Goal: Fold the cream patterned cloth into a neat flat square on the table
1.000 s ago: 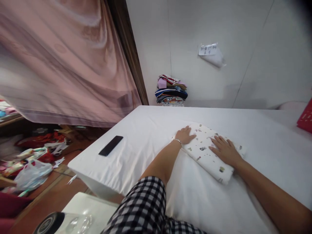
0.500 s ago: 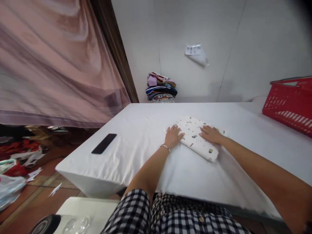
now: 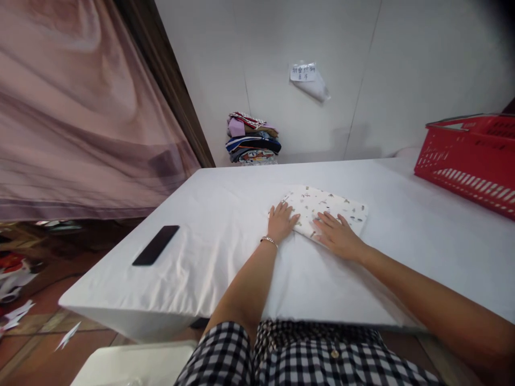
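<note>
A folded white cloth with small printed figures (image 3: pixel 330 208) lies on the white-covered table (image 3: pixel 225 236). My left hand (image 3: pixel 281 221), with a thin bracelet at the wrist, rests flat on the cloth's left edge, fingers stretched out. My right hand (image 3: pixel 337 235) lies flat on the cloth's near edge, fingers spread. Neither hand grips the cloth.
A black phone (image 3: pixel 156 245) lies near the table's left edge. A red plastic basket (image 3: pixel 469 161) stands at the right. A stack of folded clothes (image 3: pixel 251 138) sits by the wall beyond the table. A pink curtain (image 3: pixel 80 107) hangs at the left.
The view has swung right and the red basket has come in. The cloth now lies turned square and pushed farther from me, with my hands still flat on it.
</note>
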The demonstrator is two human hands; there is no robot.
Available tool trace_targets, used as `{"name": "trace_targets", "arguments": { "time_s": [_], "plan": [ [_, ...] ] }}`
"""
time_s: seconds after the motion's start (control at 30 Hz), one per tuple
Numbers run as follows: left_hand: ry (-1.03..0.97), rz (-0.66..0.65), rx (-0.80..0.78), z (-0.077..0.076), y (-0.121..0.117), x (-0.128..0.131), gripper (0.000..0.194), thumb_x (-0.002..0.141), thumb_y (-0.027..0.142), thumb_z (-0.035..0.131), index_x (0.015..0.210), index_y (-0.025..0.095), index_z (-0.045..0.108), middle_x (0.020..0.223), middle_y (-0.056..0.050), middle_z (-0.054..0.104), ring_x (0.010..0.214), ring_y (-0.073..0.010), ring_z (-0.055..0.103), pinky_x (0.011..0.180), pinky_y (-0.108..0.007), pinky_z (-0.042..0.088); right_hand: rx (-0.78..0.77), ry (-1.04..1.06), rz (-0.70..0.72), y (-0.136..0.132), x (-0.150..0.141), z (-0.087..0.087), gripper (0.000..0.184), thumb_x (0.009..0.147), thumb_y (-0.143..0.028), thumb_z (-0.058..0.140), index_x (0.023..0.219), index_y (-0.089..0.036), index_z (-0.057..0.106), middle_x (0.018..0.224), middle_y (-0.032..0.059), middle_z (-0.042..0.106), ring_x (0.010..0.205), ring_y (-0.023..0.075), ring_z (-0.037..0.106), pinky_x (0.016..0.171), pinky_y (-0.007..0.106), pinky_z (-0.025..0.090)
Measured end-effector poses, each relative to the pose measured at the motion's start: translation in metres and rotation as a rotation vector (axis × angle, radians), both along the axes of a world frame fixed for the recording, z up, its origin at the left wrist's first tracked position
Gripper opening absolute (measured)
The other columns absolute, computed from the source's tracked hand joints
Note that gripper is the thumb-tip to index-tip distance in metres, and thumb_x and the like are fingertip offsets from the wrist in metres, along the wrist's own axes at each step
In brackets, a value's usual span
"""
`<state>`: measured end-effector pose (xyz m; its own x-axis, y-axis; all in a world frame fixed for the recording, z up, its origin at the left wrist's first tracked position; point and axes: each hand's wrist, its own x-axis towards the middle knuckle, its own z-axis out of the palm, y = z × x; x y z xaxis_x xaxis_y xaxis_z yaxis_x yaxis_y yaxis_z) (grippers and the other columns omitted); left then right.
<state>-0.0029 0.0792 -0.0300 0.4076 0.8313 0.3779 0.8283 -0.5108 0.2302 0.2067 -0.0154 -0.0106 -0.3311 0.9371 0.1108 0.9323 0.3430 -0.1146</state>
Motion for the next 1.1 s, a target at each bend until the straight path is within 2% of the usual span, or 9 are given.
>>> {"name": "trace_targets", "arguments": {
  "time_s": [0.2, 0.33, 0.47, 0.53, 0.77, 0.87, 0.97, 1.03, 1.1],
  "plan": [
    [-0.026, -0.007, 0.001, 0.000, -0.001, 0.001, 0.042, 0.093, 0.048, 0.037, 0.125, 0.026, 0.053, 0.141, -0.005, 0.045, 0.137, -0.0238, 0.028, 0.113, -0.048, 0.017, 0.002, -0.051, 0.029, -0.021, 0.003, -0.007, 0.062, 0.092, -0.057, 0.026, 0.142, -0.023, 0.037, 0.151, 0.0092, 0.029, 0.138, 0.0285, 0.023, 0.110, 0.052, 0.018],
    [-0.091, -0.008, -0.032, 0.004, -0.001, -0.002, 0.040, 0.094, 0.045, 0.036, 0.124, 0.025, 0.053, 0.141, -0.005, 0.045, 0.137, -0.0216, 0.028, 0.114, -0.045, 0.016, 0.049, -0.045, 0.023, -0.031, 0.009, -0.009, 0.058, 0.093, -0.053, 0.027, 0.141, -0.023, 0.038, 0.150, 0.0091, 0.032, 0.138, 0.0276, 0.024, 0.111, 0.053, 0.016],
    [-0.184, 0.125, -0.082, 0.007, 0.000, -0.009, 0.039, 0.094, 0.039, 0.036, 0.126, 0.023, 0.052, 0.144, -0.004, 0.042, 0.138, -0.0221, 0.025, 0.114, -0.046, 0.015, 0.039, -0.044, 0.043, -0.038, 0.015, -0.010, 0.058, 0.093, -0.054, 0.028, 0.142, -0.024, 0.037, 0.151, 0.0089, 0.029, 0.139, 0.0279, 0.022, 0.111, 0.053, 0.017],
    [-0.220, 0.198, -0.146, 0.007, 0.000, -0.013, 0.038, 0.093, 0.035, 0.039, 0.127, 0.023, 0.052, 0.144, -0.004, 0.041, 0.136, -0.0226, 0.030, 0.112, -0.045, 0.020, 0.054, -0.043, 0.030, -0.039, 0.016, -0.010, 0.058, 0.093, -0.053, 0.028, 0.142, -0.024, 0.037, 0.151, 0.0088, 0.029, 0.139, 0.0279, 0.020, 0.111, 0.053, 0.016],
    [-0.337, 0.241, -0.197, 0.008, 0.002, -0.020, 0.039, 0.092, 0.030, 0.041, 0.127, 0.017, 0.054, 0.142, -0.007, 0.044, 0.130, -0.0189, 0.039, 0.108, -0.032, 0.029, 0.032, 0.045, 0.021, -0.044, 0.024, -0.008, 0.054, 0.092, -0.053, 0.031, 0.139, -0.027, 0.042, 0.150, 0.0055, 0.032, 0.139, 0.0263, 0.022, 0.112, 0.052, 0.015],
    [-0.367, 0.370, -0.165, 0.011, 0.003, -0.023, 0.040, 0.092, 0.030, 0.042, 0.127, 0.016, 0.053, 0.140, -0.009, 0.046, 0.130, -0.0205, 0.038, 0.107, -0.034, 0.028, 0.103, 0.178, -0.097, -0.051, 0.039, -0.007, 0.050, 0.090, -0.050, 0.037, 0.133, -0.026, 0.049, 0.149, 0.0049, 0.033, 0.138, 0.0279, 0.023, 0.112, 0.051, 0.019],
    [-0.360, 0.475, -0.155, 0.012, 0.003, -0.027, 0.035, 0.090, 0.037, 0.045, 0.118, 0.019, 0.058, 0.131, -0.009, 0.054, 0.126, -0.0231, 0.042, 0.104, -0.038, 0.029, 0.089, 0.385, -0.320, -0.059, 0.056, -0.009, 0.050, 0.087, -0.048, 0.044, 0.130, -0.024, 0.052, 0.145, 0.0072, 0.040, 0.131, 0.0291, 0.037, 0.104, 0.047, 0.036],
    [-0.337, 0.492, -0.179, 0.013, 0.004, -0.027, 0.033, 0.090, 0.040, 0.045, 0.107, 0.019, 0.063, 0.120, -0.009, 0.062, 0.119, -0.0233, 0.047, 0.101, -0.038, 0.030, -0.021, 0.586, -0.513, -0.065, 0.065, -0.008, 0.054, 0.084, -0.049, 0.049, 0.131, -0.023, 0.049, 0.134, 0.0096, 0.052, 0.114, 0.0284, 0.055, 0.088, 0.042, 0.050],
    [-0.295, 0.475, -0.204, 0.013, 0.005, -0.027, 0.033, 0.090, 0.042, 0.043, 0.099, 0.020, 0.065, 0.111, -0.009, 0.065, 0.112, -0.0232, 0.051, 0.098, -0.038, 0.030, -0.202, 0.834, -0.661, -0.069, 0.067, -0.005, 0.063, 0.081, -0.050, 0.054, 0.136, -0.022, 0.043, 0.119, 0.0118, 0.062, 0.088, 0.0248, 0.066, 0.067, 0.037, 0.056]
  ]
}}
